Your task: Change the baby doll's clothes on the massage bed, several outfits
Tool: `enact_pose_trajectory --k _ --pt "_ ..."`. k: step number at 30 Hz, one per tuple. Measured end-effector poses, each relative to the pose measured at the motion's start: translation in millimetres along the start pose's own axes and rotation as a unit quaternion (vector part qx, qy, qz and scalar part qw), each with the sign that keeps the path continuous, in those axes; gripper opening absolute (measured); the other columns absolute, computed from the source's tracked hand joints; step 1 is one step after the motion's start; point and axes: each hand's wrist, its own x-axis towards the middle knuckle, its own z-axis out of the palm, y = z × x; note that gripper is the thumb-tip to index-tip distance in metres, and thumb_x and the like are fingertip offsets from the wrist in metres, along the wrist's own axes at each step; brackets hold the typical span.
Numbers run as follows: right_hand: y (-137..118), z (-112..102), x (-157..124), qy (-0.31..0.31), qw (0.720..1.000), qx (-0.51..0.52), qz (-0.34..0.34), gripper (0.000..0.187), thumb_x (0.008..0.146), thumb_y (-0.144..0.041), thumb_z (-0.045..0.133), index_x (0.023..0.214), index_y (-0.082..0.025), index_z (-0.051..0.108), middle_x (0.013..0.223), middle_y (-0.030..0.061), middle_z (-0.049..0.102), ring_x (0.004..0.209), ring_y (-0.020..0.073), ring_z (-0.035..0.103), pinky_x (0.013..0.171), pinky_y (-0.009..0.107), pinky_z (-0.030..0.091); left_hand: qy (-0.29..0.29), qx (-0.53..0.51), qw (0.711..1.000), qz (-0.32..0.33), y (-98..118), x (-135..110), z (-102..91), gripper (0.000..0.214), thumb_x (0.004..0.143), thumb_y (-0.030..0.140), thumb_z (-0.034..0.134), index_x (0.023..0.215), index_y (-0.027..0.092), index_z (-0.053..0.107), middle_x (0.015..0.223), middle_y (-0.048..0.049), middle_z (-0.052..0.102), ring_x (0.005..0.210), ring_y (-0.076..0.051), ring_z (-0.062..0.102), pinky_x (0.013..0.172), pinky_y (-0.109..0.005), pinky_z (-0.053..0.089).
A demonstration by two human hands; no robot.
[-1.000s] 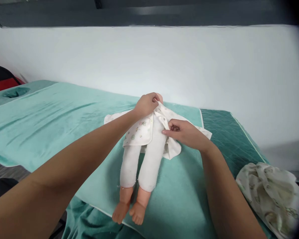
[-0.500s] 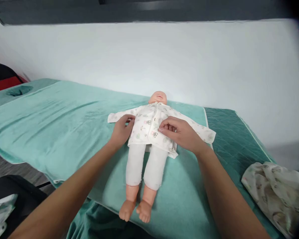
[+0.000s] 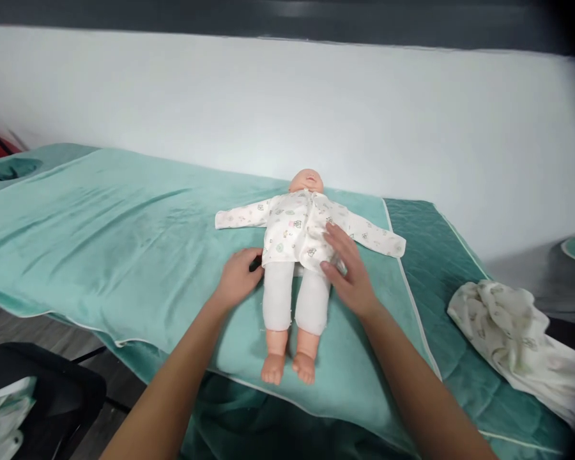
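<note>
A baby doll (image 3: 309, 180) lies on its back, head toward the wall, bare feet toward me. It wears a white printed baby shirt (image 3: 287, 223) with both sleeves spread out, and white leggings (image 3: 278, 300). My left hand (image 3: 239, 278) is beside the shirt's lower left hem, fingers curved and thumb apart from them, the tips at the cloth's edge. Over the shirt's lower right side is my right hand (image 3: 349, 271), fingers stretched and spread, covering part of the hem there.
A light green sheet (image 3: 124, 236) covers much of the bed, over a darker quilted cover (image 3: 412, 223). Crumpled printed cloth (image 3: 503, 332) lies at the right. A black chair (image 3: 76, 377) stands lower left, with a packet (image 3: 9, 409) on it. A white wall (image 3: 220, 102) runs behind.
My right hand has gone from closed fingers on the shirt front to spread fingers near its lower right side. My left hand is lower along the shirt's side. The camera view has shifted.
</note>
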Motion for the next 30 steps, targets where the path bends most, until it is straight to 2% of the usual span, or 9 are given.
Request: enact_pose_trajectory --k 4,6,9,13,16,19,22,26,30 --pt "7 -4 -27 0.110 0.987 0.027 0.118 0.046 0.096 -0.040 0.056 0.140 -0.029 0.049 0.145 0.0097 0.051 0.135 0.0255 0.048 0.110 0.049 0.043 -0.024 -0.012 1.000 0.006 -1 -1 -3.0 0.036 0.080 0.032 0.058 0.113 0.024 0.067 0.112 -0.0046 0.071 0.107 -0.027 0.061 0.103 -0.043 0.041" --pt "9 -2 -38 0.127 0.974 0.021 0.186 0.043 0.096 -0.042 0.054 0.135 -0.025 0.051 0.136 0.0116 0.057 0.123 0.0249 0.056 0.100 0.045 0.049 -0.026 -0.027 0.999 0.008 -1 -1 -3.9 0.041 0.078 0.034 0.060 0.118 0.024 0.065 0.116 -0.0051 0.071 0.109 -0.028 0.061 0.105 -0.044 0.040" --pt "7 2 -51 0.119 0.960 -0.064 0.245 0.038 0.097 -0.042 0.052 0.128 -0.021 0.055 0.121 0.0118 0.066 0.108 0.0259 0.063 0.094 0.045 0.051 -0.032 -0.047 0.998 0.014 -2 0 -4.1 0.041 0.078 0.033 0.061 0.117 0.023 0.065 0.115 -0.0060 0.072 0.108 -0.029 0.062 0.104 -0.045 0.040" --pt "1 6 -54 0.076 0.964 -0.147 0.207 0.034 0.097 -0.035 0.049 0.127 -0.022 0.057 0.115 0.0098 0.069 0.104 0.0258 0.064 0.091 0.044 0.050 -0.026 -0.063 0.997 0.023 -7 2 -2.9 0.041 0.078 0.031 0.060 0.118 0.021 0.065 0.116 -0.0072 0.073 0.105 -0.030 0.063 0.102 -0.047 0.040" --pt "-1 5 -51 0.061 0.974 -0.137 0.170 0.030 0.098 -0.036 0.050 0.123 -0.022 0.059 0.108 0.0086 0.070 0.102 0.0252 0.064 0.089 0.042 0.050 -0.023 -0.086 0.996 0.023 -12 3 -1.1 0.040 0.079 0.029 0.061 0.118 0.022 0.066 0.115 -0.0068 0.073 0.107 -0.031 0.064 0.103 -0.047 0.041" --pt "-2 3 -50 0.049 0.984 -0.101 0.138 0.026 0.095 -0.030 0.053 0.120 -0.024 0.060 0.111 0.0071 0.069 0.106 0.0242 0.062 0.091 0.040 0.049 -0.030 -0.143 0.989 0.023 -16 4 1.4 0.038 0.081 0.029 0.060 0.119 0.023 0.066 0.116 -0.0062 0.073 0.110 -0.030 0.064 0.102 -0.043 0.043" --pt "-1 3 -51 0.028 0.990 -0.053 0.127 0.034 0.091 -0.024 0.058 0.125 -0.025 0.057 0.114 0.0048 0.067 0.106 0.0214 0.062 0.092 0.037 0.049 -0.027 -0.201 0.979 0.023 -20 5 3.7 0.032 0.087 0.033 0.056 0.115 0.023 0.067 0.115 -0.0063 0.073 0.108 -0.028 0.065 0.097 -0.040 0.045" --pt "3 4 -49 0.054 0.986 -0.054 0.151 0.030 0.089 -0.023 0.062 0.118 -0.024 0.060 0.101 0.0031 0.064 0.090 0.0185 0.060 0.082 0.034 0.048 0.009 -0.245 0.969 0.007 -22 5 6.4 0.023 0.088 0.036 0.056 0.103 0.021 0.066 0.101 -0.0047 0.072 0.097 -0.023 0.064 0.088 -0.035 0.046" --pt "1 2 -48 0.105 0.982 -0.036 0.152 0.016 0.093 -0.026 0.059 0.108 -0.023 0.062 0.092 0.0018 0.060 0.078 0.0156 0.055 0.075 0.031 0.048 0.050 -0.289 0.956 -0.011 -25 -1 9.8 0.008 0.084 0.028 0.059 0.088 0.021 0.056 0.077 0.0014 0.064 0.075 -0.017 0.059 0.073 -0.029 0.044"
